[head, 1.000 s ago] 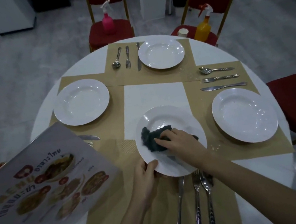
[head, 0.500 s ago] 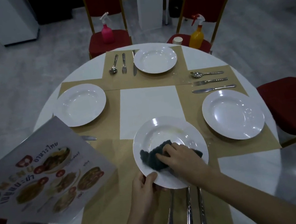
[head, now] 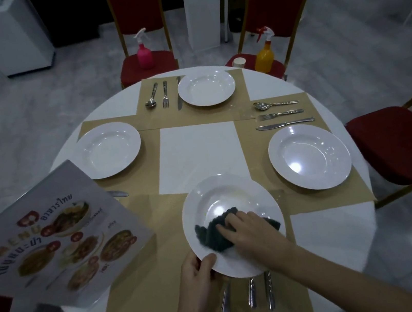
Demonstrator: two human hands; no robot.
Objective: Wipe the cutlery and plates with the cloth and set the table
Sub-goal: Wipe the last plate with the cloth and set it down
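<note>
Wiping the near plate (head: 229,200): we press the dark cloth (head: 213,231) into its well with the right hand (head: 251,229), fingers flat on the cloth. Left hand (head: 197,270) pinches the near rim, thumb on top, apparently holding the plate steady above the knife, fork and spoon (head: 251,293) on the bench (head: 331,238). Three other plates sit placed; judged mid-task.

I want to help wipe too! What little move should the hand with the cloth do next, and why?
Probably slide the cloth up across the far half of the plate. The right hand presses it on the near side only, and the far half looks not yet covered. The left hand grips the rim, so the plate should hold steady.
</note>
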